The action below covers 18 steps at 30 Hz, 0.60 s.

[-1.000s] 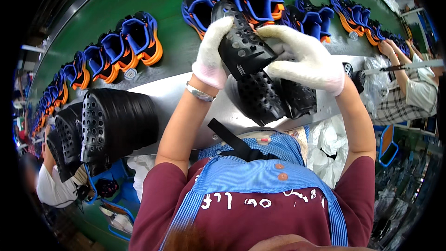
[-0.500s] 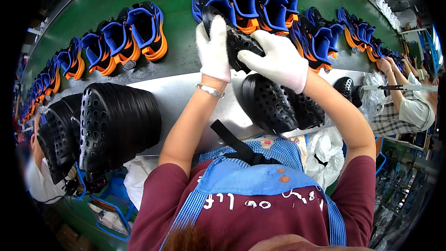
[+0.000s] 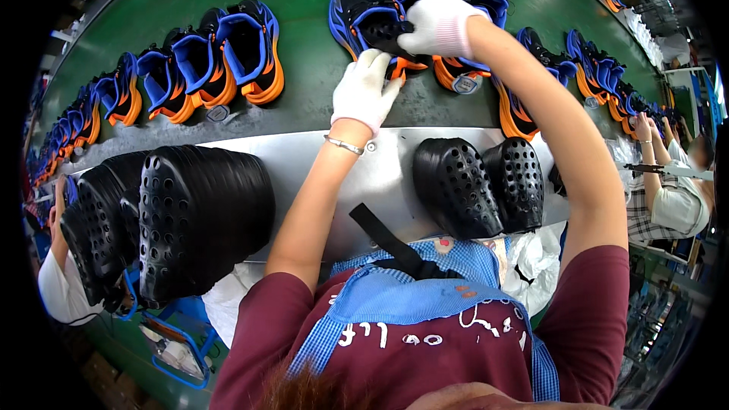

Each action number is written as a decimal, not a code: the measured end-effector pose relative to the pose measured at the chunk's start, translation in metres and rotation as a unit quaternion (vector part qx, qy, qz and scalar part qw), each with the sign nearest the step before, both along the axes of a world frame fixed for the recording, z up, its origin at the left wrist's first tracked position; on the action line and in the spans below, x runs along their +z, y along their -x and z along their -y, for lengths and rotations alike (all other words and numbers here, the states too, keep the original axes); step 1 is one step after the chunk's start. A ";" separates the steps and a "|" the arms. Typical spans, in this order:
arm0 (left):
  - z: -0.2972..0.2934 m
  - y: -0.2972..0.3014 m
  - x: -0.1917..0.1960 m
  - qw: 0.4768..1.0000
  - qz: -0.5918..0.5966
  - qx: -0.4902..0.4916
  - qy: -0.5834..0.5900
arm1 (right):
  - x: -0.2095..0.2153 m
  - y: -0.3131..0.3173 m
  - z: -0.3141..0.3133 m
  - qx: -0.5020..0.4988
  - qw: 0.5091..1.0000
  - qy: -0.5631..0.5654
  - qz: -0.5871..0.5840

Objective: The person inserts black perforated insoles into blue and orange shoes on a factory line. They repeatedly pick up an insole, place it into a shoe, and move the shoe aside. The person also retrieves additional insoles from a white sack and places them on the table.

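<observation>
Head view shows a glossy black, hole-studded insert now lying inside the opening of a black, blue and orange sports shoe on the far side; a second ago both hands held it up in front of the shoes. The right white-gloved hand reaches over the shoe, its fingers at the insert's near end; I cannot tell whether they are clamped on it. The left white-gloved hand, earlier on the insert, is now at the shoe's orange heel, thumb apart from the fingers; its grip there is unclear. Nearer and to the right, two black perforated inserts rest on a silver metal ledge, no longer partly covered by the right hand. A nested stack of black perforated inserts remains at left, and a slanting row of matching shoes stands on the green tabletop beyond.
</observation>
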<state>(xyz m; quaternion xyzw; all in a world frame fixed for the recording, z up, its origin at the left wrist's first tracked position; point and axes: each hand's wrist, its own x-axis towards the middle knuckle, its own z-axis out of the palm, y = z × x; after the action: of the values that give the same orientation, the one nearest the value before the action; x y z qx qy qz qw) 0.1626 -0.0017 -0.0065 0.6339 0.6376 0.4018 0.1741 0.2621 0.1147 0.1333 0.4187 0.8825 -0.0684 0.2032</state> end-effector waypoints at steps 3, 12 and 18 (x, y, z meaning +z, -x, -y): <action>-0.019 0.005 0.003 0.993 -0.039 -0.021 0.105 | -0.021 0.030 0.005 0.033 0.998 -0.039 0.022; -0.051 0.010 0.016 0.940 -0.141 -0.093 0.295 | -0.088 0.047 -0.019 -0.033 0.995 0.039 -0.080; -0.051 0.012 0.019 0.947 -0.102 -0.065 0.297 | -0.107 0.059 -0.028 -0.023 0.993 -0.043 -0.104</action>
<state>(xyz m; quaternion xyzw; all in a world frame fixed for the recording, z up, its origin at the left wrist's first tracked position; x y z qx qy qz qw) 0.1507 0.0493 0.0120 0.6312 0.6995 0.1155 0.3145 0.2034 0.1425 0.0260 0.4375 0.8912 -0.0784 0.0909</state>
